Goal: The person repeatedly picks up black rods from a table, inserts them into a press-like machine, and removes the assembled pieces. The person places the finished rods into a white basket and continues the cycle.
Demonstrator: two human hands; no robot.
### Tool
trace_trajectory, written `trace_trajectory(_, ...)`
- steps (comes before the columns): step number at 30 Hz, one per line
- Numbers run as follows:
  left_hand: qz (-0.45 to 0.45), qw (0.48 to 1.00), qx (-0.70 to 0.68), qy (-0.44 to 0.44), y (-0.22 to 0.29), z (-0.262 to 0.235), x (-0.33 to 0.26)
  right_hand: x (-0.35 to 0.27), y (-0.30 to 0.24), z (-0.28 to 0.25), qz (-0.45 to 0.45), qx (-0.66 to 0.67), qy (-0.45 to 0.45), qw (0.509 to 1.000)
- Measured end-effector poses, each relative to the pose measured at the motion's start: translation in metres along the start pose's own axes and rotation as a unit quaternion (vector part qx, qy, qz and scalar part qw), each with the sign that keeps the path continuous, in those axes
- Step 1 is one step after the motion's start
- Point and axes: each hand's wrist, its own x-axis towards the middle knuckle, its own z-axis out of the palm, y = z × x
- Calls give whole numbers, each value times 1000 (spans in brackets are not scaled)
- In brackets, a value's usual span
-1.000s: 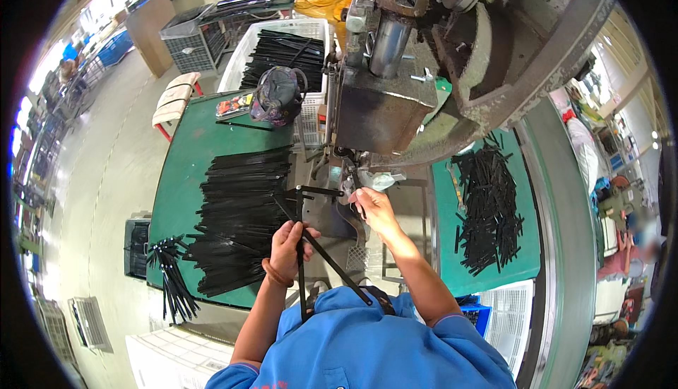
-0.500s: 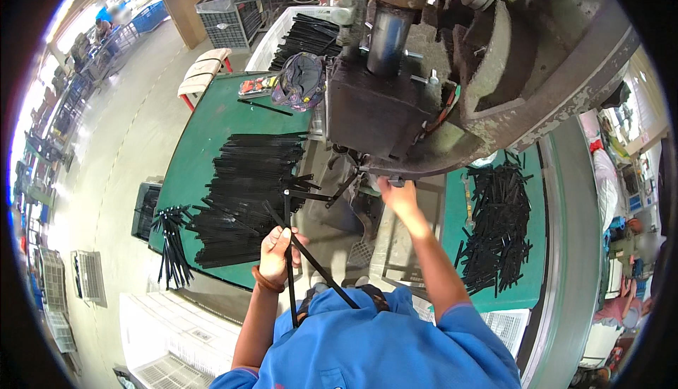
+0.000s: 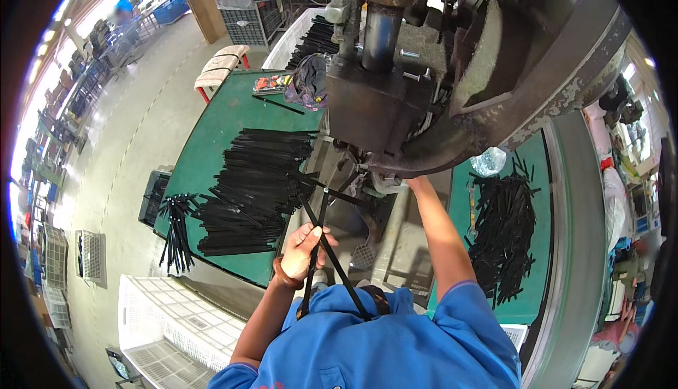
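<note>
My left hand (image 3: 304, 249) is closed round two long flat black strips (image 3: 340, 273) that cross each other in its grip. Their lower ends reach toward my blue shirt. The upper end of one stands near the lower part of a heavy dark metal press (image 3: 379, 110). My right hand (image 3: 417, 183) is up beneath the press head, on its right side. The machine hides its fingers, so what they touch does not show. A wide stack of long black strips (image 3: 254, 184) lies to the left of my left hand.
Green tabletops (image 3: 212, 124) flank the press. The right one bears a heap of shorter black pieces (image 3: 505, 233), a spanner (image 3: 472, 209) and a clear plastic bundle (image 3: 489, 161). A strip bunch (image 3: 180, 237) overhangs the left edge. A white crate (image 3: 166, 318) stands lower left; a pedal (image 3: 364, 256) sits below.
My left hand has moved right with the strips, bringing them closer to the press. My right hand has gone further behind the machine's edge, hiding its fingers. The whole view has shifted slightly.
</note>
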Motion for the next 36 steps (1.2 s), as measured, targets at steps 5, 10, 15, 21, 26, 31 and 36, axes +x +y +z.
trace_trajectory(5, -5, 1000, 5, -11, -5, -4, 8, -34, -106, -9, 77, 169, -223, 957)
trace_trajectory(10, -21, 999, 8, -29, -3, -2, 11, -39, -87, 34, 143, 378, -99, 909)
trace_trajectory(15, -29, 999, 2, -27, 0, -6, 11, -39, -64, 43, 106, 299, -100, 943)
trace_trajectory(21, -24, 998, -21, -51, 1, -18, 11, -32, -104, 25, 300, 355, -220, 858)
trace_trajectory(26, -24, 996, 0, -88, 10, -12, 17, -44, -77, 16, 317, 566, -149, 746)
trace_trajectory(31, -62, 990, 16, -126, 8, 0, 37, -76, -86, -25, 352, 436, -35, 828)
trace_trajectory(36, -57, 982, 56, -171, -5, 26, 66, -149, -120, -42, 290, 380, -233, 847)
